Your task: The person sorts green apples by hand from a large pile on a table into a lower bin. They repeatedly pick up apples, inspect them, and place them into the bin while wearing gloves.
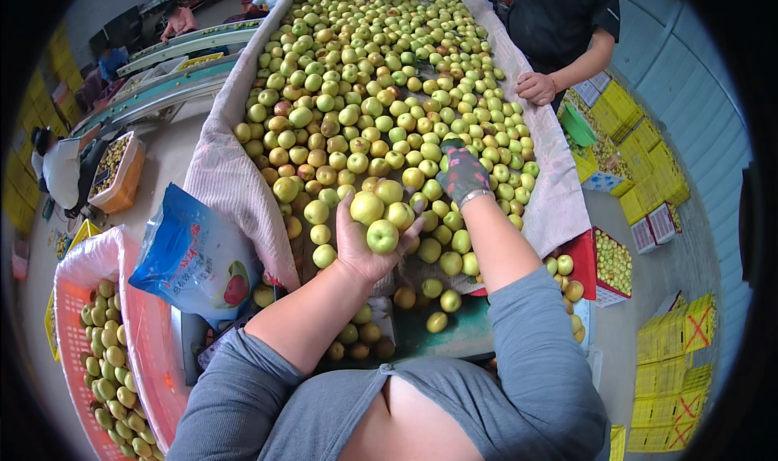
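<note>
My bare left hand (358, 259) is palm up, cupped around several yellow-green fruits (383, 236) that look like jujubes. They sit stacked on the palm and fingers, just above the near end of a broad sorting table heaped with the same fruit (358, 115). My right hand (464, 174), in a dark patterned glove with a band at the wrist, reaches into the heap on the right. Its fingertips touch fruit there; whether they grip one is hidden. Some fruits have reddish or brown patches. A pale quilted cloth (228, 151) lines the table's raised sides.
A blue-and-white plastic bag (197, 260) stands left, beside a pink lined crate (146, 321) of fruit. Loose fruits lie on a green surface (437, 345) below me. A co-worker's hand (535, 88) rests on the right rim. Yellow crates (671, 363) are stacked right; conveyors (164, 90) run left.
</note>
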The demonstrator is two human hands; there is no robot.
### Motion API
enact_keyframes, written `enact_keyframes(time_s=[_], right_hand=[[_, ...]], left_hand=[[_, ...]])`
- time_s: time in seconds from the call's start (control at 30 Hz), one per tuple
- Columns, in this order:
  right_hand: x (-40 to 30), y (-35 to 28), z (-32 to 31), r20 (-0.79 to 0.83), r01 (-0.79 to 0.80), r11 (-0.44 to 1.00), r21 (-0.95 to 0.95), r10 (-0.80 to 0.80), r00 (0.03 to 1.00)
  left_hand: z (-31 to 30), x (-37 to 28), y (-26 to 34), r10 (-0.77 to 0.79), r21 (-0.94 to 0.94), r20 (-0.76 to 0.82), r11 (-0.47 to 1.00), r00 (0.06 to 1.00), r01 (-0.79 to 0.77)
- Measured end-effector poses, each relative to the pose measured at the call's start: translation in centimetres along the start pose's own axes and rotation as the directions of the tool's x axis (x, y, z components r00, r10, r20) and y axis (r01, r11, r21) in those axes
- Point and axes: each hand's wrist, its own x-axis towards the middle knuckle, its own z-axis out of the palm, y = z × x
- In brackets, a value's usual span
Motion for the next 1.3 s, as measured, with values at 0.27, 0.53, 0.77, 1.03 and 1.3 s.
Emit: enact_keyframes(time_s=[0.27,0.53,0.77,1.03,1.3], right_hand=[[-7.9,-3.7,-0.1,-0.409,0.379,0.582,0.719,-0.087,0.908],[-9.9,-4.5,-0.3,-0.147,0.194,0.253,0.948,-0.193,0.970],[-6.7,3.3,1.3,-0.101,-0.032,0.991,-0.132,0.018,0.995],[-9.5,1.1,0.6,-0.040,0.096,0.986,-0.134,-0.102,0.994],[-9.6,1.9,0.2,-0.056,0.083,0.994,-0.076,-0.087,0.995]], left_hand=[[0.3,-0.1,-0.1,0.078,-0.065,0.070,0.995,0.994,-0.074],[0.5,-0.3,-0.6,-0.021,-0.012,0.143,1.000,0.989,0.022],[1.1,-0.6,-0.9,-0.066,0.031,0.180,0.998,0.981,0.062],[0.9,-1.2,0.2,0.112,0.062,0.151,0.990,0.982,-0.123],[6.0,-8.8,7.8,0.496,0.003,0.240,0.859,0.835,-0.511]])
